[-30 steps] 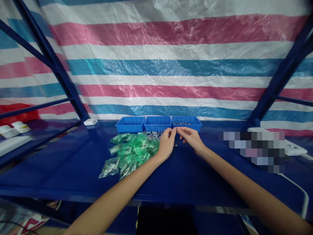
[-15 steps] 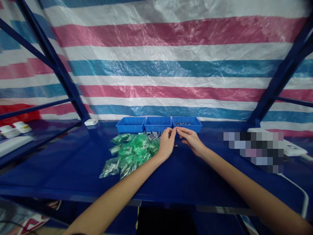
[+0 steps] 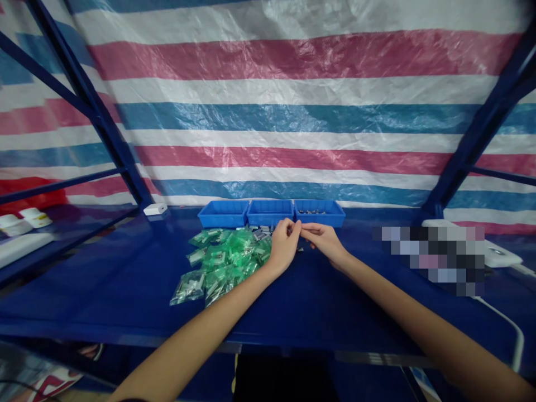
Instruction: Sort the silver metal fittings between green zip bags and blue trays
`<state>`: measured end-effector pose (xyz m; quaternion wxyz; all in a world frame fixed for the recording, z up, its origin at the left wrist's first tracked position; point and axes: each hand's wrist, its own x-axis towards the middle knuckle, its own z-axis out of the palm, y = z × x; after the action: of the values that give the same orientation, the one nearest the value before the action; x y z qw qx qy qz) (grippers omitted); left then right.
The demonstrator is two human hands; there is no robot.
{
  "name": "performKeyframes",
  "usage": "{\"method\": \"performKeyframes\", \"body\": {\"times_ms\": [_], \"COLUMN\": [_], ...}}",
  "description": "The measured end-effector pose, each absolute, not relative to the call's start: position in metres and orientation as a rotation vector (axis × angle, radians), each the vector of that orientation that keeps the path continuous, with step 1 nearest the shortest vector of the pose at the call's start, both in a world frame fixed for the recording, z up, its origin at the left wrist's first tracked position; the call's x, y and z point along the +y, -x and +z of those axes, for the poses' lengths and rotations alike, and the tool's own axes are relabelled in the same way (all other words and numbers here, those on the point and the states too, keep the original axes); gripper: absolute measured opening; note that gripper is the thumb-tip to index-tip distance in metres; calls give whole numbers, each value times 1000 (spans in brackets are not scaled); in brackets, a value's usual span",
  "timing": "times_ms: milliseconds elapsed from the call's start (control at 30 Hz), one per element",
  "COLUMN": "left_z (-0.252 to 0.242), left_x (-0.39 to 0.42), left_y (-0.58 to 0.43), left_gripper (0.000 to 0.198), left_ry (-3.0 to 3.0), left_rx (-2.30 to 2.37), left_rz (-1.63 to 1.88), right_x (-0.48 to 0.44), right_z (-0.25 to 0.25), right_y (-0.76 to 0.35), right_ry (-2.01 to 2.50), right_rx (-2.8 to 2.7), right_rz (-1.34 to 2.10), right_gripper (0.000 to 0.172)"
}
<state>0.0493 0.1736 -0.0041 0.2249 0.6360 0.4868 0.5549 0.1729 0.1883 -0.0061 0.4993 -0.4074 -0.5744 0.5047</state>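
Observation:
My left hand (image 3: 285, 241) and my right hand (image 3: 325, 241) meet fingertip to fingertip above the blue table (image 3: 318, 301). Both are closed in a pinch, and whatever lies between the fingers is too small or hidden to make out. To the left of my left hand spreads a heap of green-tinted plastic bags (image 3: 234, 251) with small metal parts inside. Loose grey metal pieces (image 3: 263, 230) lie behind that heap, partly covered by my left hand. One tiny piece (image 3: 300, 249) rests on the table just below my fingers.
Along the back stand three blue bins: a left bin (image 3: 223, 222), a middle bin (image 3: 270, 221) and a right bin (image 3: 320, 220) holding small metal parts. A white box (image 3: 155, 209) sits at the back left. On the right are a pixelated patch and a white power strip (image 3: 500, 254) with its cable.
My right hand has shifted slightly left and down, and its fingers have drawn closer together against my left fingertips. The bags and bins stay as they were.

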Motion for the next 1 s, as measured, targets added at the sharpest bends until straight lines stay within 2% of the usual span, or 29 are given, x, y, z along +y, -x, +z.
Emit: {"method": "performKeyframes", "body": {"times_ms": [433, 800, 900, 1000], "left_z": [-1, 2, 5, 6], "left_x": [173, 160, 150, 137], "left_y": [-47, -51, -51, -56], "left_gripper": [31, 23, 21, 18], "left_ry": [-1885, -1778, -2180, -2794], "left_rx": [1328, 1260, 1174, 844], "left_rz": [1475, 1630, 1536, 1230], "right_x": [183, 209, 213, 213], "right_z": [1, -12, -12, -11], "right_y": [-173, -195, -200, -203], "right_ry": [974, 1035, 1034, 1026], "right_rx": [-1581, -1455, -1429, -1429], "right_rz": [800, 873, 844, 790], "right_gripper": [33, 39, 37, 33]}}
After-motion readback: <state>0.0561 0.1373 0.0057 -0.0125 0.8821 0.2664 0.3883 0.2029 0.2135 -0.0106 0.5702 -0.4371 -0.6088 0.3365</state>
